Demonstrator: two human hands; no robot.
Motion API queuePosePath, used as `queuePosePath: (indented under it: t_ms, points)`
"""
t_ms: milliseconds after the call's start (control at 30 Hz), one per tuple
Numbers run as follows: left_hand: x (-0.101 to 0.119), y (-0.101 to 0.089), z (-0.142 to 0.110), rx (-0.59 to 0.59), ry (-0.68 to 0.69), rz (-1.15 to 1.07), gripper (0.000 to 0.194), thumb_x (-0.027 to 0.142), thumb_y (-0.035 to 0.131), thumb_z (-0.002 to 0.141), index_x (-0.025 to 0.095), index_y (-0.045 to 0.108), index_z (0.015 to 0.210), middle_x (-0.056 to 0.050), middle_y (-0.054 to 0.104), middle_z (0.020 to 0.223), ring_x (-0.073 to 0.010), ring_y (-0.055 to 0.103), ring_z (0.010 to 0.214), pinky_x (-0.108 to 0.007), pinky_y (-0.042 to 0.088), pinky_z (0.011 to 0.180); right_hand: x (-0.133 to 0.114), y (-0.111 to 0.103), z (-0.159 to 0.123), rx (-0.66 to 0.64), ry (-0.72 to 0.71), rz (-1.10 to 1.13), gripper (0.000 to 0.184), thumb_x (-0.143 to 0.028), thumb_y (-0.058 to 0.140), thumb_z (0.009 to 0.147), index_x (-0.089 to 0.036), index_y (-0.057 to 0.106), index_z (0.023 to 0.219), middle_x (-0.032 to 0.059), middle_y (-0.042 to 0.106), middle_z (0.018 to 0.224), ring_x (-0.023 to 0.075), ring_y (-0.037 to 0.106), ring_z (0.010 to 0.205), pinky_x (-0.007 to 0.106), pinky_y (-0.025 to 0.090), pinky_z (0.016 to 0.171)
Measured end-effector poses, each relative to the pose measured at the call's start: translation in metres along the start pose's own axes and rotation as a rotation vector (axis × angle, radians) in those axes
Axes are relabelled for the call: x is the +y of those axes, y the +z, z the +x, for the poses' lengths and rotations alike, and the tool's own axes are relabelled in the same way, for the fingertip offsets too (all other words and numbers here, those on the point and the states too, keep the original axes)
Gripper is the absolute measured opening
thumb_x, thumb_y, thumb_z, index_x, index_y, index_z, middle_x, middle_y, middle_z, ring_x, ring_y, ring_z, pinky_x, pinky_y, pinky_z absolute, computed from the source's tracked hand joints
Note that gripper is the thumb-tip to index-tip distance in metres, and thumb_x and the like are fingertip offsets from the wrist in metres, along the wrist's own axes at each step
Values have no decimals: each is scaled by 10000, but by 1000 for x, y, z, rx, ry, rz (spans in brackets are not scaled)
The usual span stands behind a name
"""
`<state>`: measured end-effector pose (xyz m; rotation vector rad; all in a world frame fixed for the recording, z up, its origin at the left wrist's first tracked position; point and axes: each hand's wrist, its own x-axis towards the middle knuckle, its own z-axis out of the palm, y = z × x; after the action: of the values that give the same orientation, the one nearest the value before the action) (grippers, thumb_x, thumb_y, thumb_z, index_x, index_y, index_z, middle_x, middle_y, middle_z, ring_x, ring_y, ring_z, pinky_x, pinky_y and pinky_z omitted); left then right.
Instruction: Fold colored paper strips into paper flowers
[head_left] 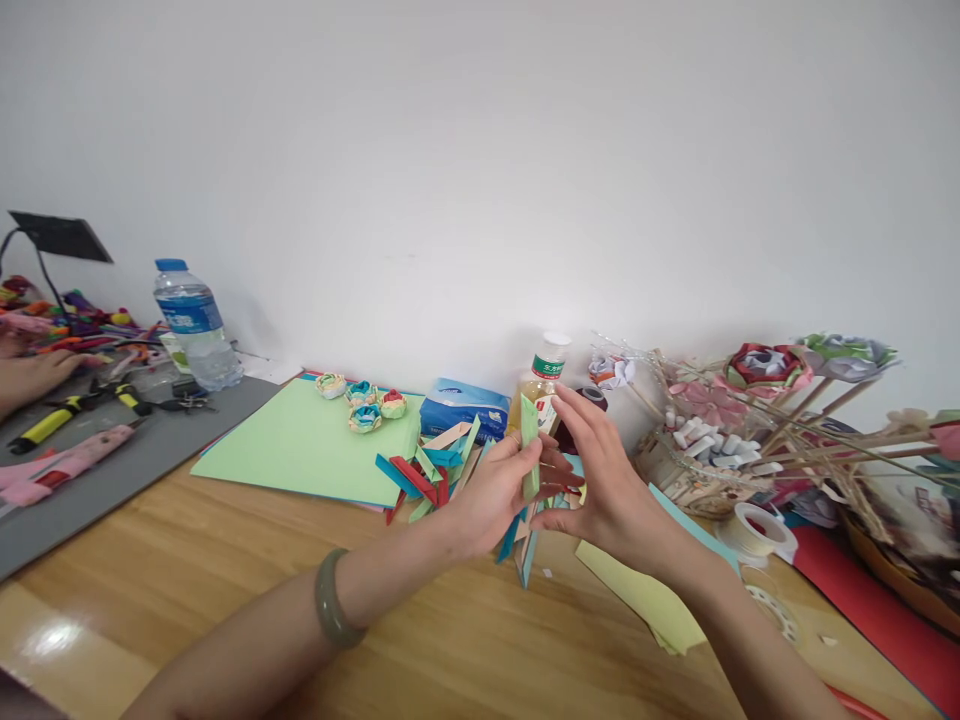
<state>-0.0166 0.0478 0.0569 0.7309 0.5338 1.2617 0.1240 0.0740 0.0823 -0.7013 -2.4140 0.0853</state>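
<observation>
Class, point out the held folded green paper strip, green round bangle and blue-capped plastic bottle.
Held folded green paper strip (pixel 529 424): head view, upper part.
Green round bangle (pixel 327 605): head view, band.
Blue-capped plastic bottle (pixel 195 316): head view, label.

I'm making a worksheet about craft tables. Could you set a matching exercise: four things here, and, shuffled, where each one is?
Things
1. Folded light-green paper strip
2. Smooth grey-green bangle
3. Pink elongated hand tool
4. Small round multicoloured pieces

Places
A. On the grey mat
B. On the large light-green sheet
C. Held in the left hand
D. Around the left forearm

Pairs: 1-C, 2-D, 3-A, 4-B
</observation>
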Motion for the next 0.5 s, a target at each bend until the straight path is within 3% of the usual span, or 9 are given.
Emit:
queuePosePath:
  t_ms: [133,300,400,500]
  points:
    - [1,5,-7,-90,-50,95,175,324,558,785,179,559,883,-15,555,725,-148,557,782,-197,380,560,0,2,1,-28,23,90,925,-384,690,681,-289,101,1388,84,241,1424,283,190,1310,464,267,1039]
    - [3,11,-12,-111,-46,196,205,350,590,741,158,539,795,-32,559,746,-150,522,778,-226,382,626,0,-3,1,-26,67,142,898,-383,707,660,-302,164,1370,84,319,1371,287,254,1278,456,318,1007]
    - [5,13,-13,-108,-43,236,246,387,596,722,156,529,775,-26,544,739,-143,503,745,-240,377,633,1,-5,0,-44,28,144,884,-369,704,671,-319,165,1370,71,287,1397,277,202,1303,468,256,1041]
    - [5,13,-13,-125,-26,259,273,416,587,722,155,515,756,-17,525,716,-127,483,690,-239,362,603,1,-6,0,-55,16,190,838,-357,695,686,-329,202,1363,60,166,1454,273,128,1330,463,228,1053]
